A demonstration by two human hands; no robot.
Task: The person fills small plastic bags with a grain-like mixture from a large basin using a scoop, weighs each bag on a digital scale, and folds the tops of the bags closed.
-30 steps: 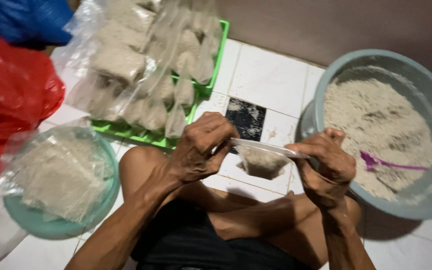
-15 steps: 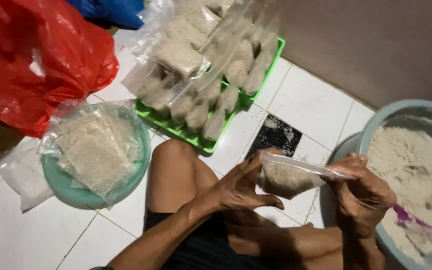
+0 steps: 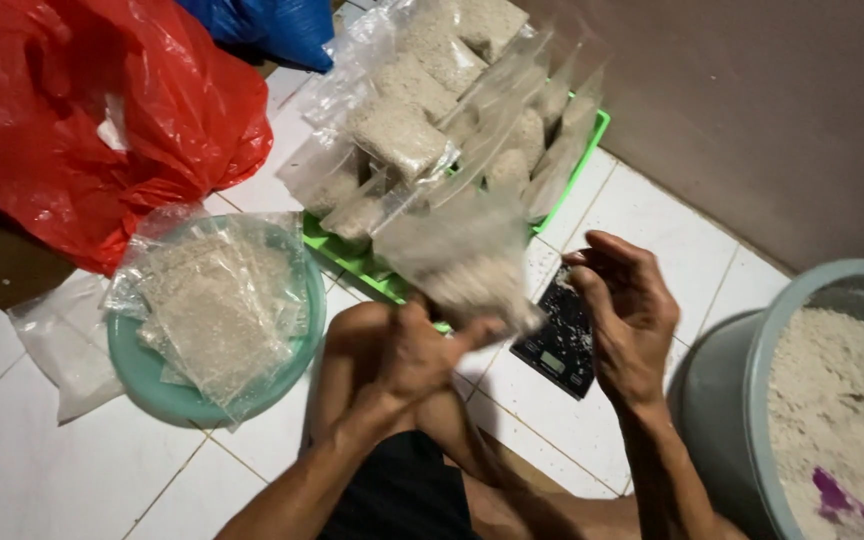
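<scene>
Fingers of the left hand (image 3: 417, 355) pinched the lower edge of a clear filled pouch (image 3: 462, 262), which was blurred and stood upright above the person's raised knee (image 3: 357, 335). At three o'clock from the pouch, the right hand (image 3: 627, 315) hung half curled, thumb and fingertips close together, holding nothing that could be made out and just apart from the bag. Under that hand, a small black scale (image 3: 562, 345) lay on the white tiled floor (image 3: 42, 480). At twelve o'clock from the pouch sat a green tray (image 3: 592, 140) heaped with more filled pouches (image 3: 402, 130). At nine o'clock, a teal bowl (image 3: 152, 385) carried a stack of clear bags (image 3: 212, 300). A red plastic sack (image 3: 102, 110) filled the ten o'clock corner, with a blue one (image 3: 282, 25) beyond it. At four o'clock, a grey tub (image 3: 732, 400) held pale powder (image 3: 837, 400) and a purple scoop (image 3: 842, 505).
</scene>
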